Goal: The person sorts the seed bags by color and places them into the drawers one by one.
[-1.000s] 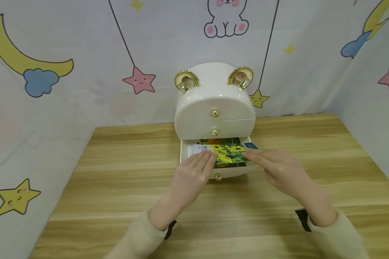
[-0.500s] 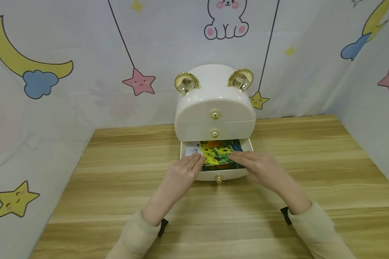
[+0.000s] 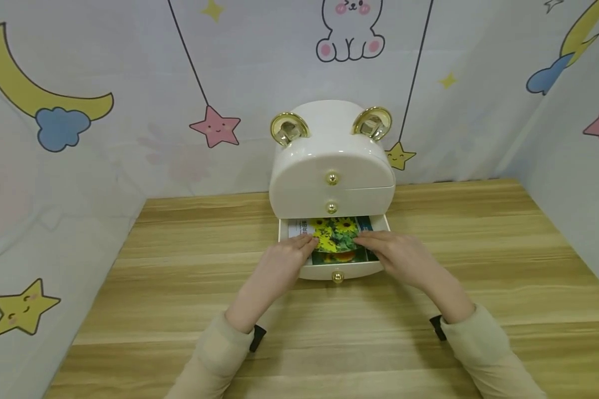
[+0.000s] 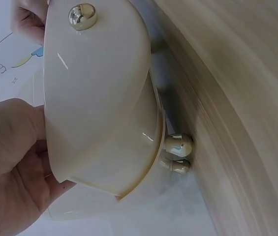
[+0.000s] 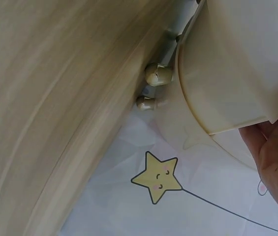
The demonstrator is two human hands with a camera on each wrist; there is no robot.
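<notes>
A flat picture packet printed with yellow flowers lies in the pulled-out bottom drawer of a white box. Beneath its near edge shows another flower-printed packet. My left hand reaches over the drawer's left side, its fairly straight fingertips touching the upper packet's left part. On the other side, my right hand touches the right part with extended fingers. Both thumbs are hidden in the head view. In the wrist views, the drawer front hides the packets and the fingertips.
The white box has gold-rimmed ears and round gold knobs; its upper drawers are pushed in. It stands at the back of a wood-grain table, before a cloth printed with stars and moons.
Both hands have come down and left, lowering the yellow-flower packet from above the drawer into it. Over the last half second the packet has slid slightly back.
</notes>
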